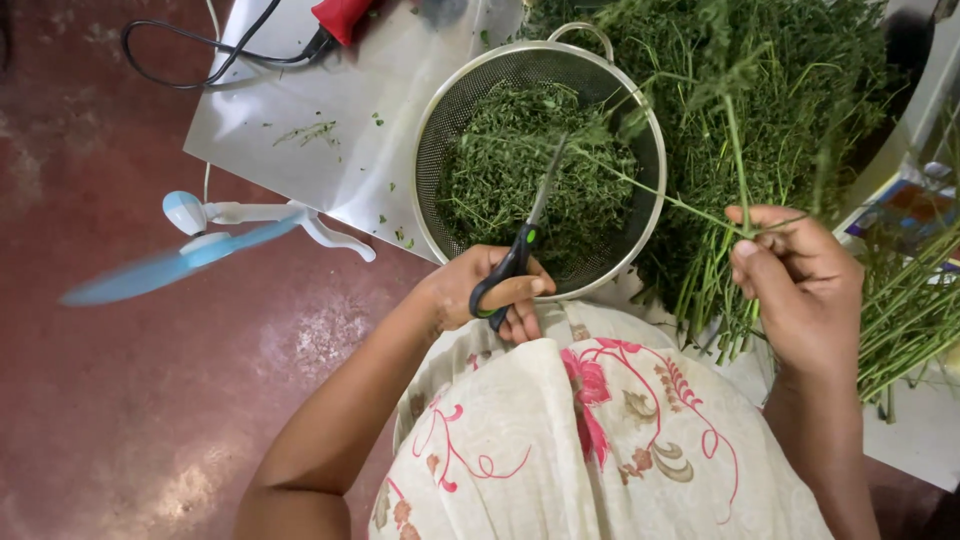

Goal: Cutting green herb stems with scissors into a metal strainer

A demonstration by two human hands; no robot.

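**Inspector A:** Left hand (490, 292) first. What is its condition?

**Inspector B:** Fingers curled through the black and green handles of a pair of scissors (519, 252). The blades point up and away, over the metal colander (540, 160), and appear nearly closed.

**Inspector A:** And the right hand (795, 275)?

**Inspector B:** Thumb and fingers pinched on a green herb sprig (700, 150). One thin stem runs from that grip leftward across the colander rim, towards the scissor tips. I cannot tell whether blade and stem touch.

**Inspector A:** Contents of the colander?

**Inspector B:** Filled with chopped green leaves (530, 175). It sits partly on a metal sheet (300, 110) with a few leaf scraps scattered on it.

**Inspector A:** Surroundings?

**Inspector B:** A large pile of uncut herb bunches (800, 90) lies just beside the colander, behind and around the right hand. A small white and blue fan (200, 235) stands on the red floor (120, 400) to the left, its blades blurred. A black cable (190, 65) and a red object (340, 15) lie at the far edge of the sheet. A floral cloth (600, 440) covers the person's lap.
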